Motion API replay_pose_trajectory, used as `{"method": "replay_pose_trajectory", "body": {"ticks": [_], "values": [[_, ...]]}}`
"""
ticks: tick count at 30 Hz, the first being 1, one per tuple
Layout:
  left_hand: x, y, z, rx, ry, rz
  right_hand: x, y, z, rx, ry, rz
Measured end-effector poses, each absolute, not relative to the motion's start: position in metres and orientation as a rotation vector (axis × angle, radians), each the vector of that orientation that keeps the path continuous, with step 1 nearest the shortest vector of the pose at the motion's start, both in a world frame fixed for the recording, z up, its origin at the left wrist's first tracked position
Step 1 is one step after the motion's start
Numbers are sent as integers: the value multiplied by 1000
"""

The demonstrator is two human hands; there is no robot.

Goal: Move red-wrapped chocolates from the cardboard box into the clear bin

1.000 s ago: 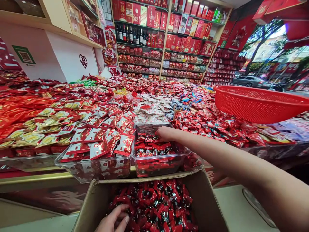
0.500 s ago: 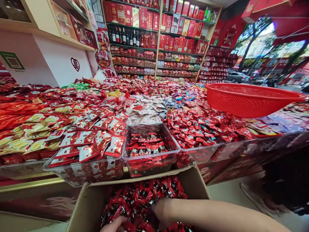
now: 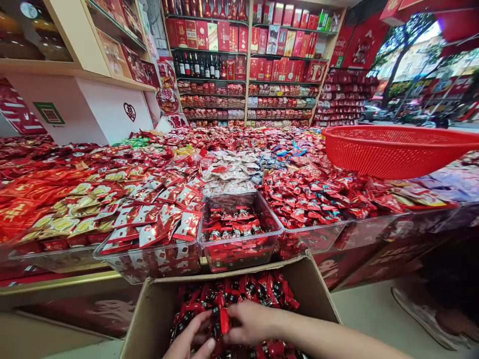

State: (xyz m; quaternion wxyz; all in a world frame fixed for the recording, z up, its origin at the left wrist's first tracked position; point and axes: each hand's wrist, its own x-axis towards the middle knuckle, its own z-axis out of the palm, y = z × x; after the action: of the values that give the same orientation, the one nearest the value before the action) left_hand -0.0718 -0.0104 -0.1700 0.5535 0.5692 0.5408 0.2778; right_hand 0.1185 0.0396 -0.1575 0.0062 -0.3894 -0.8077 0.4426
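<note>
Low in front of me is an open cardboard box (image 3: 140,319) full of small red and black wrapped candies (image 3: 271,289). My left hand (image 3: 190,341) is in the box, its fingers and thumb curled round some of them. From the right my right hand (image 3: 249,321) reaches in, thumb and fingers closed on a red wrapper, close to my left fingertips. Some fingertips are hidden among the wrappers. Just beyond the box, a clear plastic bin (image 3: 239,242) holds similar candies in a partly filled layer.
Bins heaped with red-and-white packets (image 3: 153,232) and small red packets (image 3: 307,199) flank the clear bin. A red plastic basket (image 3: 392,154) rests on the goods at right. Stocked shelves (image 3: 247,75) stand behind. A person's shoe (image 3: 422,316) shows at lower right.
My right hand has come up out of the candies, now closed on a wrapper. My left hand has moved further into view, beside it. The view has shifted slightly left.
</note>
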Motion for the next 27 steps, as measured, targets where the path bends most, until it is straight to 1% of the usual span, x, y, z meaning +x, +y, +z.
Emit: {"method": "replay_pose_trajectory", "body": {"ticks": [2, 3, 5, 8, 11, 18, 22, 25, 27], "values": [[-59, -7, -152, 1196, 1151, 782, 118, 42, -133, -1067, -2096, 1776], [-52, -5, -142, 1144, 1118, 828, 117, 43, -122, -1009, -1913, 1895], [-39, -1, -121, 1073, 1104, 883, 116, 42, -107, -950, -1667, 1962], [-25, 3, -99, 1082, 1179, 999, 117, 40, -101, -916, -1476, 1797], [-14, 3, -88, 1083, 1247, 1095, 117, 38, -104, -927, -1348, 1673], [5, 7, -81, 643, 1127, 1300, 114, 33, -102, -873, -1267, 1685], [4, 11, -79, 694, 1169, 1306, 119, 35, -99, -894, -1233, 1686], [6, 11, -79, 812, 1225, 1326, 124, 41, -95, -1016, -1317, 1435], [10, 9, -81, 840, 1279, 1258, 127, 43, -91, -1062, -1443, 1262]]}}
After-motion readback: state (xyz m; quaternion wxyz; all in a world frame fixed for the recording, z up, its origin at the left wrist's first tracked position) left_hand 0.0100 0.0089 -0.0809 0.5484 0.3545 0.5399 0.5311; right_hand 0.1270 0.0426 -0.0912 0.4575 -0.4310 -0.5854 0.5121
